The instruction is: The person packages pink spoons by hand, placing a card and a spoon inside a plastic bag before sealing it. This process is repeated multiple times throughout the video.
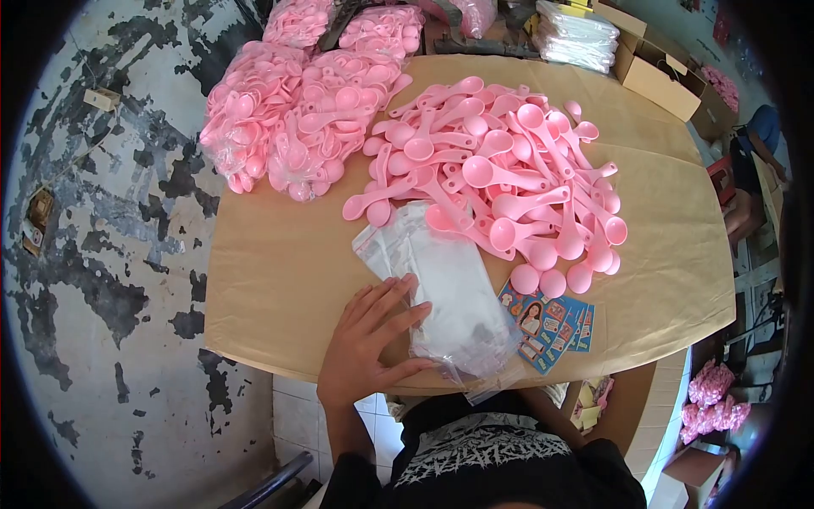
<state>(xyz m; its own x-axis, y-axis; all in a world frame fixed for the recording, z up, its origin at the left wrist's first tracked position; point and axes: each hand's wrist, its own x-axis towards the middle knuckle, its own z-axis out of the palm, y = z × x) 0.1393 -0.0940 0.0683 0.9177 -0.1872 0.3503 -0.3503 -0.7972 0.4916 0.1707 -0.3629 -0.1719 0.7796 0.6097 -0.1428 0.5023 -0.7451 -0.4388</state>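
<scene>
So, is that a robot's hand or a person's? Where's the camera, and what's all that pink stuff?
It's a person's left hand, not a machine. The camera sits on that person's head, looking down, so you see almost what they see. The right hand is out of sight.

On the table lies a big heap of pink spoons. Packed bundles of more spoons sit behind, toward the left. Near the person are clear plastic bags and some blue printed cards. The left hand rests, fingers spread, against the clear bags; it isn't lifting anything.

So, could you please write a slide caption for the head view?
Left hand touching clear plastic bags, near piled pink spoons and blue printed cards.
</scene>
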